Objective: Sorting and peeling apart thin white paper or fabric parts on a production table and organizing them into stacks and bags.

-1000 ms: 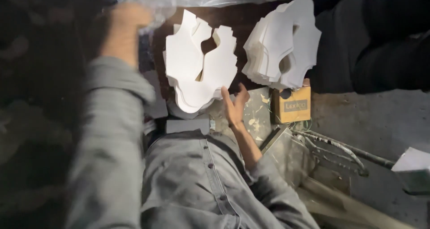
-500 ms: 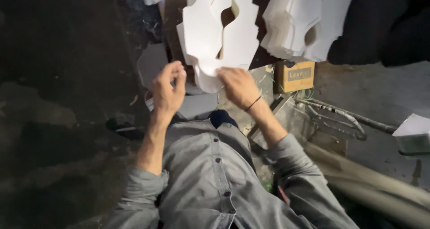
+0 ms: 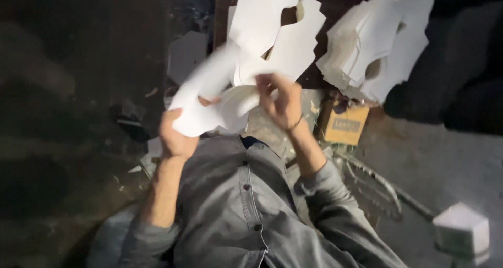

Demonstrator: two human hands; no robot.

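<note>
The person's left hand (image 3: pixel 177 137) is closed around the lower end of a white cut-out paper sheet (image 3: pixel 209 92), which bends upward and blurs. The right hand (image 3: pixel 283 101) pinches the same sheet's curled edge between thumb and fingers, just above the grey shirt (image 3: pixel 236 205). Both hands hold it just in front of a stack of white cut-out sheets (image 3: pixel 277 37). A second stack (image 3: pixel 382 42) lies to the right, near a small cardboard box (image 3: pixel 346 126).

Both hands, left (image 3: pixel 175 137) & right (image 3: pixel 283 100), grip white cut sheet (image 3: pixel 209 97) above grey shirt (image 3: pixel 236 205).
</note>
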